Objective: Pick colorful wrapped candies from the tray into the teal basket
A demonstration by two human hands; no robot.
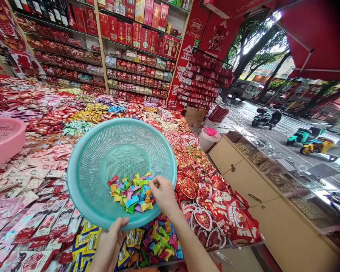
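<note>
A round teal plastic sieve basket [93, 147] is tilted toward me above the candy display. My left hand [110, 238] is closed on its near rim, thumb over the edge. Inside the basket lies a pile of small wrapped candies [133, 194] in blue, green, yellow, orange, purple and red. My right hand [163, 192] is over the right side of that pile, fingers curled together; what they hold, if anything, is hidden. Below the basket, more of these colourful candies [161, 238] fill a section beside yellow-and-blue packets [86, 241].
A pink basket [5, 139] stands at the left on heaps of wrapped sweets. Red heart-shaped packets [202, 219] lie to the right, then a tan cabinet [252, 189]. Stocked shelves [138, 60] rise behind. Parked scooters [266, 117] stand on the street.
</note>
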